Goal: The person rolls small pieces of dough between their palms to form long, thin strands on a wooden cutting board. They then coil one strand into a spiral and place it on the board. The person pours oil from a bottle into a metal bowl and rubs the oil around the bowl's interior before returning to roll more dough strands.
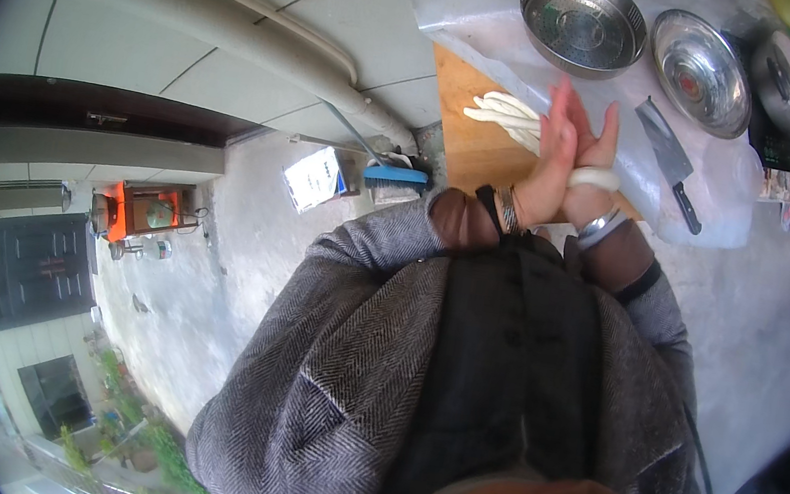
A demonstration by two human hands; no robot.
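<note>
My left hand and my right hand are raised palm to palm over a wooden board. The fingers of both are stretched out, and the right thumb stands apart. Whether anything lies between the palms is hidden. A white band circles the right wrist area; I cannot tell if it is a bangle or dough. Just left of the hands, several white dough strips lie bunched on the board. To the right, a cleaver with a black handle rests on plastic sheeting.
Beyond my hands stand a round metal pan and a shiny metal basin. A lidded pot is at the far right. On the left, a blue broom leans near a wall pipe, with an orange stand farther off.
</note>
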